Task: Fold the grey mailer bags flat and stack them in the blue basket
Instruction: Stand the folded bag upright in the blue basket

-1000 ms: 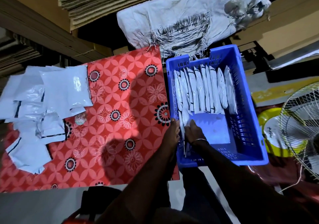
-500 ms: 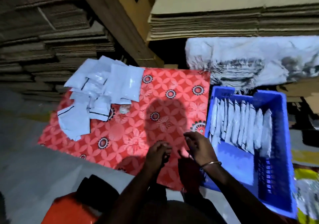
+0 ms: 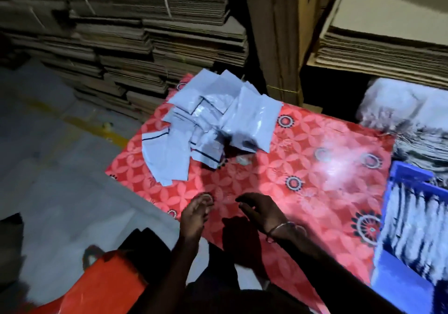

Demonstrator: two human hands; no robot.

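Note:
A loose pile of grey mailer bags (image 3: 213, 124) lies at the far left of the red flowered cloth (image 3: 303, 168). The blue basket (image 3: 409, 175) is cut off at the right edge, with several folded bags (image 3: 412, 226) standing in a row inside it. My left hand (image 3: 196, 214) hovers over the cloth's near edge, empty, fingers loosely curled and apart. My right hand (image 3: 261, 210), a bangle on its wrist, is beside it, palm down and empty with fingers spread. Both hands are well short of the pile.
Stacks of flattened cardboard (image 3: 145, 35) rise behind the cloth and at the upper right. A white woven sack (image 3: 407, 120) sits behind the basket. An orange object (image 3: 101, 284) is at my lower left on the grey floor (image 3: 60, 192).
Both hands left the basket and moved left over the cloth, empty. My view swung left, so the pile sits near centre and the basket at the right edge.

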